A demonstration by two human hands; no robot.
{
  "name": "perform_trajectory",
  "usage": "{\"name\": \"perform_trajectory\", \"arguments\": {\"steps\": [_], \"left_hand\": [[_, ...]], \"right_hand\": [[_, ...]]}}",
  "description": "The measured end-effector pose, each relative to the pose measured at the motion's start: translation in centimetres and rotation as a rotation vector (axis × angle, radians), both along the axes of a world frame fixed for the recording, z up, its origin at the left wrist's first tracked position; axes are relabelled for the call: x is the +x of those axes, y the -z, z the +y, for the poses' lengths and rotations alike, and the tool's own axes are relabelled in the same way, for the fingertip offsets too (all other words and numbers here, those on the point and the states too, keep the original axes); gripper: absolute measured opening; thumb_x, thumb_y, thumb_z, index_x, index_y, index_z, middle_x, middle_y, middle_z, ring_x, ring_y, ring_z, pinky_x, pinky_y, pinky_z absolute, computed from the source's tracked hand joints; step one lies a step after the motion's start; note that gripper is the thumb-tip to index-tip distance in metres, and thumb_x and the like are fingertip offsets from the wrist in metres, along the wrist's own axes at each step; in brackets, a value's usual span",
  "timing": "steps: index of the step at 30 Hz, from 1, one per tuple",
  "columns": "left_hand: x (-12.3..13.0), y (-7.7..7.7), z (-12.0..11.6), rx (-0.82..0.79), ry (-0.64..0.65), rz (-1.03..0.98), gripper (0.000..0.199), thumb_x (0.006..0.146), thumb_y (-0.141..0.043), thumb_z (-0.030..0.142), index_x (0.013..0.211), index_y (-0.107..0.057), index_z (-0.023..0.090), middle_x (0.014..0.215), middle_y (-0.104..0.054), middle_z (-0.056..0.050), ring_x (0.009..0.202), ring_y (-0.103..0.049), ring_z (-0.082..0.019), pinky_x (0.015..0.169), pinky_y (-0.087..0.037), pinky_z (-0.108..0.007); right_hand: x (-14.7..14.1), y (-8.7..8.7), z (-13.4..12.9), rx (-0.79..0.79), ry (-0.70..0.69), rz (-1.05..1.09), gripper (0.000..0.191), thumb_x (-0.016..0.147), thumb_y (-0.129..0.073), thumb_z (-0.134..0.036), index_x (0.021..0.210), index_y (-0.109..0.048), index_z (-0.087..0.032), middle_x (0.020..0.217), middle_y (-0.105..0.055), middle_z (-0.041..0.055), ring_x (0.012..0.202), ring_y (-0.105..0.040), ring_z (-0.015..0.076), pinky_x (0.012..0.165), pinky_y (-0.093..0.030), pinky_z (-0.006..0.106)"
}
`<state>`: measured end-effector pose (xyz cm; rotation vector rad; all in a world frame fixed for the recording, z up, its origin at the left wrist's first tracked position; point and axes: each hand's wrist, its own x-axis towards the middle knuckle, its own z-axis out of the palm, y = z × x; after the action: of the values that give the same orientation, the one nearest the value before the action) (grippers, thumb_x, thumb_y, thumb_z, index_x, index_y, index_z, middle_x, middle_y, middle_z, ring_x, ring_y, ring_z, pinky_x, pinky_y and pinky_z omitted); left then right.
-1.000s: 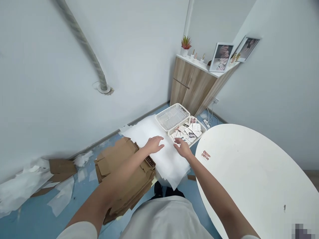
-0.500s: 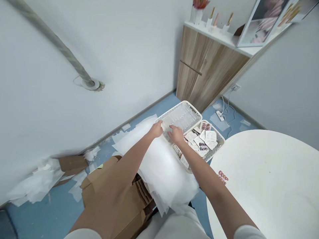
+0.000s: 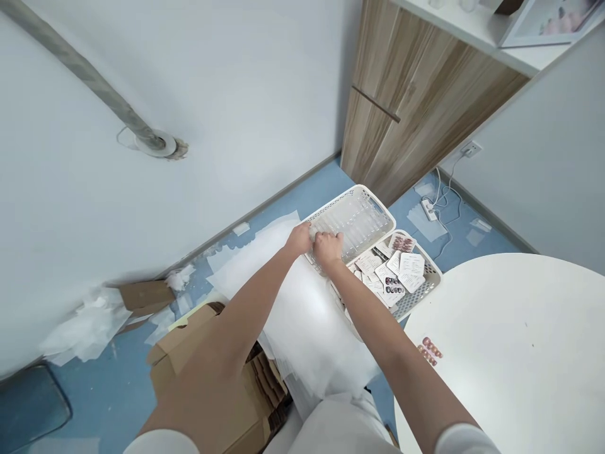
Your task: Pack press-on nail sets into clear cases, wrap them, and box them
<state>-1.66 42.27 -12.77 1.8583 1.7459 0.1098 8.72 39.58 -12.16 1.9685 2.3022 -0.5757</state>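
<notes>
My left hand (image 3: 299,239) is closed at the near left end of a white perforated basket (image 3: 387,211), which holds clear plastic cases (image 3: 362,222) laid in rows. Close beside it, my right hand (image 3: 328,250) has its fingers curled in over the same end of the basket. What either hand grips is too small or hidden to make out. Below my wrists, a stack of white translucent sheets (image 3: 302,309) spreads toward my lap. A second basket (image 3: 420,296), full of white cards (image 3: 411,265) and sets of false nails (image 3: 393,286), adjoins the first on the right.
To the right stands a round white table (image 3: 510,353) with a set of pink nails (image 3: 429,350) near its edge. Cardboard boxes (image 3: 198,359) are at my left. A wooden cabinet (image 3: 401,101) and a power strip (image 3: 428,210) lie beyond the baskets.
The view has tilted down and shifted left. My right hand's fingers, stretched over the clear cases before, are now curled in, nearer my left hand.
</notes>
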Motion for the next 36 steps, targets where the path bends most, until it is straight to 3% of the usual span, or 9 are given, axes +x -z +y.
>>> {"name": "perform_trajectory", "arguments": {"steps": [6, 11, 16, 22, 28, 36], "left_hand": [[-0.6, -1.7, -1.8, 0.189, -0.132, -0.332, 0.053, 0.065, -0.048, -0.001, 0.116, -0.050, 0.013, 0.110, -0.059, -0.010, 0.097, -0.058, -0.018, 0.089, -0.043, -0.031], [0.2, -4.6, -5.8, 0.199, -0.276, -0.618, 0.052, 0.067, -0.060, 0.013, 0.118, -0.048, 0.016, 0.113, -0.057, -0.011, 0.101, -0.055, -0.020, 0.085, -0.044, -0.034], [2.8, -7.6, -12.5, -0.071, -0.290, -0.940, 0.045, 0.072, -0.061, 0.027, 0.114, -0.049, 0.016, 0.102, -0.059, -0.009, 0.081, -0.062, -0.015, 0.071, -0.047, -0.028], [7.1, -9.7, -20.4, -0.362, -0.194, -1.072, 0.039, 0.070, -0.065, 0.032, 0.104, -0.054, 0.017, 0.089, -0.062, -0.006, 0.072, -0.063, -0.012, 0.064, -0.046, -0.024], [11.3, -10.2, -27.5, -0.686, -0.045, -1.111, 0.038, 0.066, -0.069, 0.034, 0.097, -0.055, 0.016, 0.085, -0.064, -0.007, 0.069, -0.061, -0.012, 0.066, -0.047, -0.028], [19.0, -8.6, -36.4, -0.711, 0.074, -1.051, 0.032, 0.067, -0.069, 0.031, 0.090, -0.057, 0.014, 0.083, -0.064, -0.007, 0.068, -0.061, -0.012, 0.066, -0.048, -0.028]], "right_hand": [[2.1, -1.5, -1.8, 0.130, 0.172, 0.233, 0.023, 0.079, -0.045, -0.028, 0.096, -0.058, -0.019, 0.092, -0.063, 0.0074, 0.084, -0.057, 0.0202, 0.076, -0.034, 0.032], [5.1, -4.6, -6.2, 0.186, 0.426, 0.657, 0.028, 0.074, -0.049, -0.035, 0.093, -0.059, -0.018, 0.082, -0.063, 0.0025, 0.067, -0.056, 0.0143, 0.069, -0.041, 0.028], [8.0, -7.4, -15.0, 0.175, 0.640, 0.989, 0.030, 0.068, -0.057, -0.040, 0.087, -0.060, -0.016, 0.072, -0.060, 0.0018, 0.058, -0.053, 0.0126, 0.058, -0.044, 0.027], [10.7, -9.1, -26.8, 0.185, 0.935, 1.271, 0.031, 0.063, -0.064, -0.042, 0.082, -0.059, -0.018, 0.069, -0.060, 0.0010, 0.058, -0.057, 0.0130, 0.060, -0.047, 0.029], [13.9, -10.4, -36.5, 0.219, 1.149, 1.345, 0.034, 0.062, -0.066, -0.043, 0.084, -0.060, -0.018, 0.073, -0.060, 0.0017, 0.062, -0.060, 0.0144, 0.061, -0.046, 0.029], [19.0, -9.3, -47.0, 0.306, 1.277, 1.368, 0.041, 0.058, -0.069, -0.042, 0.091, -0.057, -0.019, 0.086, -0.059, 0.0029, 0.069, -0.060, 0.0146, 0.064, -0.047, 0.030]]}}
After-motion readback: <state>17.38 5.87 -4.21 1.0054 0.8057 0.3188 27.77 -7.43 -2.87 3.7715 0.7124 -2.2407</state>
